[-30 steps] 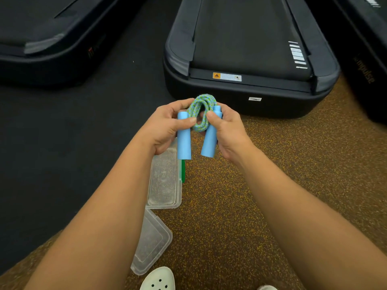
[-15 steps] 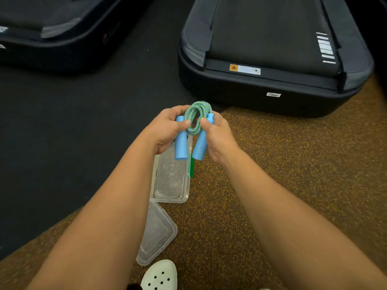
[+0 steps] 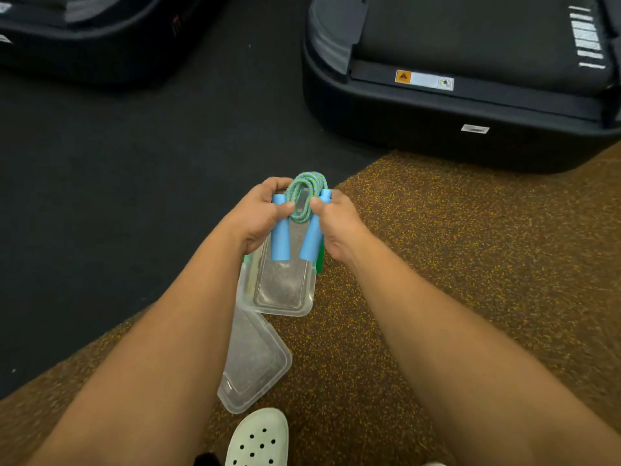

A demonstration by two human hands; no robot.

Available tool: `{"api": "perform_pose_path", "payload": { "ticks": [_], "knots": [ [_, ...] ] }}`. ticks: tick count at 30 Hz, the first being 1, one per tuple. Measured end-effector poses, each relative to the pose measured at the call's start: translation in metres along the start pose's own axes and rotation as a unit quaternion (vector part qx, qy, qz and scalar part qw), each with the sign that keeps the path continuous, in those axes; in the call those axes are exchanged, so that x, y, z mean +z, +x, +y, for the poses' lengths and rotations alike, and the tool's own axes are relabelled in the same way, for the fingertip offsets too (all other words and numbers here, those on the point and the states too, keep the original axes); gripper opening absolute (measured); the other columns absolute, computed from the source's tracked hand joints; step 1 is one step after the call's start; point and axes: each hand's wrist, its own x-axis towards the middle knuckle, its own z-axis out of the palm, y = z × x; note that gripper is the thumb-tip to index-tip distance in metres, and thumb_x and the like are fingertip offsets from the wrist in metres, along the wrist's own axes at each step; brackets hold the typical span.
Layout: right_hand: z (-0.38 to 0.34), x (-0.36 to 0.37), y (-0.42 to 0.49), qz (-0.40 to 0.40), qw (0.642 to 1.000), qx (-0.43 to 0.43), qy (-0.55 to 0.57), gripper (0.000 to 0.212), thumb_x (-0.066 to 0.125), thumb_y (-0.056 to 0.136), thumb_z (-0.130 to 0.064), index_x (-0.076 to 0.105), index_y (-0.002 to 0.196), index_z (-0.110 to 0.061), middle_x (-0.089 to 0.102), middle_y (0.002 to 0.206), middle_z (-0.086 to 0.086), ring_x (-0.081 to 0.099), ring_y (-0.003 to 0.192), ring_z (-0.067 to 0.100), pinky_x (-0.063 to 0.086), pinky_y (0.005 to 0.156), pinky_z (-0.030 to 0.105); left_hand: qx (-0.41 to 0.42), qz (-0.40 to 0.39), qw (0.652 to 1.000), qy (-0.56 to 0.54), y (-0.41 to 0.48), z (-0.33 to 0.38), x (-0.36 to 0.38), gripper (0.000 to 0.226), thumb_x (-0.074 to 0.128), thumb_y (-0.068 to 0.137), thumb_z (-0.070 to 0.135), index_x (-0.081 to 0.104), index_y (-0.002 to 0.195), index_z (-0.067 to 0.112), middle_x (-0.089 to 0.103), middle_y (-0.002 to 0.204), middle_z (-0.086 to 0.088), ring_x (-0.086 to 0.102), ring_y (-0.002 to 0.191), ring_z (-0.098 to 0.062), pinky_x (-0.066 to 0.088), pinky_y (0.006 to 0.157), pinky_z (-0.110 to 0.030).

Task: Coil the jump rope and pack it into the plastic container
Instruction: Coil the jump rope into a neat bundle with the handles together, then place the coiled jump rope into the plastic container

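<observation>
The jump rope (image 3: 304,196) is a tight coil of blue-green cord with two light blue foam handles hanging side by side below it. My left hand (image 3: 257,213) grips the left handle and one side of the coil. My right hand (image 3: 336,220) grips the right handle and the other side. The bundle is held right above the open clear plastic container (image 3: 280,307), which lies on the floor. The container's far end is hidden behind my hands and the handles.
The clear lid (image 3: 253,361) lies on the speckled brown floor just in front of the container. A green object (image 3: 320,262) pokes out at the container's right side. A pale clog (image 3: 258,438) is at the bottom edge. Black treadmill bases (image 3: 437,122) stand ahead.
Both hands have lowered the coiled rope toward the container, and the handles now hang over its opening. The view has tilted down and shifted.
</observation>
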Motion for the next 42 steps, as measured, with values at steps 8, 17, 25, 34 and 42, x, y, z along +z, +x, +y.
{"api": "perform_pose_path", "payload": {
  "ticks": [8, 17, 25, 34, 42],
  "knots": [
    [0.033, 0.013, 0.016, -0.016, 0.999, 0.043, -0.019, 0.023, 0.046, 0.093, -0.001, 0.054, 0.115, -0.002, 0.060, 0.118, 0.028, 0.062, 0.100, 0.035, 0.049, 0.095, 0.054, -0.062, 0.006, 0.997, -0.045, 0.006, -0.039, -0.011, 0.038, 0.043, 0.091, -0.011, 0.051, 0.121, 0.010, 0.059, 0.114, -0.009, 0.060, 0.099, -0.019, 0.048, 0.094, -0.033],
    [0.071, 0.025, 0.045, -0.011, 0.990, 0.070, -0.122, 0.023, 0.052, 0.093, -0.007, 0.054, 0.116, -0.006, 0.063, 0.111, 0.018, 0.063, 0.098, 0.031, 0.053, 0.090, 0.048, -0.102, 0.034, 0.994, 0.026, 0.019, -0.081, -0.026, 0.040, 0.046, 0.089, -0.010, 0.051, 0.121, 0.013, 0.060, 0.111, -0.013, 0.059, 0.095, -0.020, 0.047, 0.093, -0.035],
    [0.095, 0.034, 0.071, 0.021, 0.934, 0.043, -0.355, 0.037, 0.055, 0.091, -0.012, 0.047, 0.126, -0.004, 0.060, 0.119, 0.020, 0.059, 0.107, 0.037, 0.052, 0.088, 0.041, -0.110, 0.066, 0.975, 0.180, 0.042, -0.118, -0.023, 0.048, 0.052, 0.084, -0.003, 0.053, 0.129, 0.013, 0.066, 0.114, -0.012, 0.062, 0.102, -0.026, 0.048, 0.096, -0.043],
    [0.112, 0.042, 0.090, 0.005, 0.919, 0.066, -0.390, 0.055, 0.055, 0.085, -0.002, 0.033, 0.136, 0.000, 0.050, 0.132, 0.023, 0.053, 0.118, 0.038, 0.047, 0.092, 0.039, -0.118, 0.085, 0.951, 0.271, 0.065, -0.143, -0.015, 0.048, 0.050, 0.083, -0.004, 0.053, 0.128, 0.010, 0.065, 0.114, -0.014, 0.061, 0.103, -0.030, 0.049, 0.089, -0.034],
    [0.121, 0.044, 0.103, 0.013, 0.909, 0.078, -0.410, 0.063, 0.065, 0.085, -0.012, 0.030, 0.137, -0.003, 0.046, 0.134, 0.023, 0.048, 0.123, 0.038, 0.044, 0.095, 0.039, -0.121, 0.081, 0.929, 0.341, 0.079, -0.151, -0.014, 0.048, 0.054, 0.081, 0.004, 0.053, 0.128, 0.012, 0.062, 0.117, -0.017, 0.060, 0.106, -0.033, 0.049, 0.091, -0.040]
  ]
}}
